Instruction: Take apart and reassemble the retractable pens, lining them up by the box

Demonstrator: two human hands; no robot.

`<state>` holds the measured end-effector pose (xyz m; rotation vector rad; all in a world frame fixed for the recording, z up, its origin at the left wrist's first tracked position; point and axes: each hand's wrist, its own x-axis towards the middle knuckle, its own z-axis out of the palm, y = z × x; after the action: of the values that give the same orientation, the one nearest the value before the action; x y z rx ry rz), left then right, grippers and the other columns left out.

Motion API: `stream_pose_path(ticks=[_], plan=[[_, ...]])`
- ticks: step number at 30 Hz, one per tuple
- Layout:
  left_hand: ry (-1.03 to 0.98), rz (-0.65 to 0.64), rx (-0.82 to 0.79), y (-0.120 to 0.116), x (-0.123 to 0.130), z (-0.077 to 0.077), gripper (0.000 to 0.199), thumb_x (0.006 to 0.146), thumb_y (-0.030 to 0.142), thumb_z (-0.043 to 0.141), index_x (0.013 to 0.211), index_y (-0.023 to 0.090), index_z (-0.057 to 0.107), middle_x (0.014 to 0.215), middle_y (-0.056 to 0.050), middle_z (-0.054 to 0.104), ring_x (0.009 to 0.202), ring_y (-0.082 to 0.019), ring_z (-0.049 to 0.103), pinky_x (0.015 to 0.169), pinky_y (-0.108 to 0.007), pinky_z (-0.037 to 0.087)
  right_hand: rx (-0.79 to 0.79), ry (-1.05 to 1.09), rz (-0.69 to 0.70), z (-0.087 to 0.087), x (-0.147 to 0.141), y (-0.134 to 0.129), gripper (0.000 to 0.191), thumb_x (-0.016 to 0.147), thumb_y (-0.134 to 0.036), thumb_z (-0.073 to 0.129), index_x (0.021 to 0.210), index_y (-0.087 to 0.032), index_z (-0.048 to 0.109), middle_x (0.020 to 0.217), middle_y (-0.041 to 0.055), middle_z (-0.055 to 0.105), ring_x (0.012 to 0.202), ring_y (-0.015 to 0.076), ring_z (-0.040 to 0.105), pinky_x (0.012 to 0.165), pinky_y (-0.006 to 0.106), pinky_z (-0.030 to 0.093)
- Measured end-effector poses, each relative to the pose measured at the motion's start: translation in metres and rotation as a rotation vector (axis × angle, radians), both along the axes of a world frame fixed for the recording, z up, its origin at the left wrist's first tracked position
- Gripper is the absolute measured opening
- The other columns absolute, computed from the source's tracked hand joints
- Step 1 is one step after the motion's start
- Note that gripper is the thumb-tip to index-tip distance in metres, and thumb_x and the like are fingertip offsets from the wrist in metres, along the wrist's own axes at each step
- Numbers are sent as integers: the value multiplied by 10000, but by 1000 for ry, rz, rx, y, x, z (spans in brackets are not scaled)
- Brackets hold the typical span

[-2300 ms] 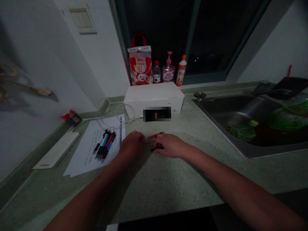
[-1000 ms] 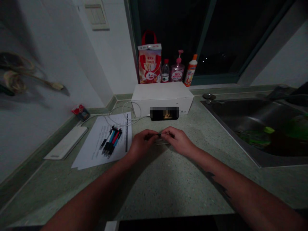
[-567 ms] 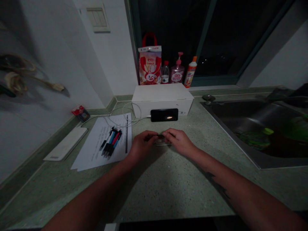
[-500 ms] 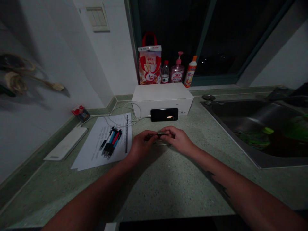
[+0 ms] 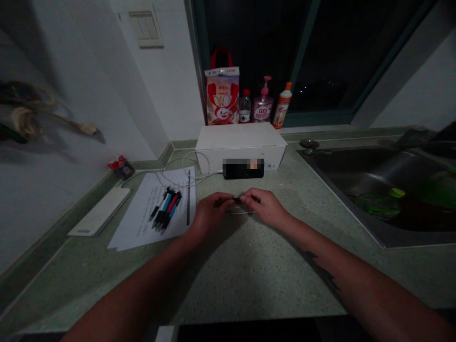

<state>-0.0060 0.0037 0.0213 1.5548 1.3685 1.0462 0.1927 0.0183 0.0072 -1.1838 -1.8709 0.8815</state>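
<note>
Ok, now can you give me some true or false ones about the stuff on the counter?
1. The left hand and the right hand both pinch a small dark piece in their fingers. True.
2. The bundle of pens lies on the sheets of paper. True.
3. The black phone lies on the paper. False: it stands against the white box.
4. The green bottle stands on the windowsill. False: it is in the steel sink.
</note>
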Motion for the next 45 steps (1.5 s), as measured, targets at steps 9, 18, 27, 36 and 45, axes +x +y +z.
stream_pose_path(ticks=[9, 18, 27, 36, 45], plan=[[-19, 7, -10, -1, 1, 2, 134, 808, 245, 689, 897, 176, 762, 921, -93, 804, 875, -247, 750, 851, -396, 593, 24, -58, -2, 3, 1, -1, 137, 937, -319, 614, 896, -203, 676, 769, 18, 692, 688, 153, 608, 639, 283, 442], [215, -102, 58, -1, 0, -9, 130, 835, 241, 672, 908, 212, 776, 896, -68, 783, 818, -227, 716, 777, -355, 556, -48, -237, 6, 9, 5, 1, 432, 1037, -393, 479, 691, -209, 659, 625, 16, 669, 584, 141, 595, 604, 283, 401], [593, -466, 291, -17, 4, -4, 133, 782, 148, 679, 860, 218, 761, 928, -76, 726, 929, -255, 654, 886, -383, 505, 105, -567, 48, 9, 10, -2, 48, 846, -195, 670, 801, -213, 671, 808, 10, 673, 698, 148, 576, 606, 272, 324], [656, -148, 247, 3, -11, -7, 137, 825, 171, 624, 820, 215, 753, 883, -112, 696, 900, -298, 645, 814, -397, 490, 173, -645, 77, 3, 11, -1, 83, 822, -149, 622, 785, -212, 660, 824, 47, 659, 687, 171, 556, 600, 302, 316], [651, -163, 220, 4, -13, -9, 178, 820, 158, 609, 704, 228, 724, 805, -111, 678, 825, -303, 651, 796, -409, 481, 145, -653, 83, 4, 10, -2, 75, 835, -151, 615, 811, -205, 663, 863, 53, 679, 720, 179, 578, 621, 304, 338]])
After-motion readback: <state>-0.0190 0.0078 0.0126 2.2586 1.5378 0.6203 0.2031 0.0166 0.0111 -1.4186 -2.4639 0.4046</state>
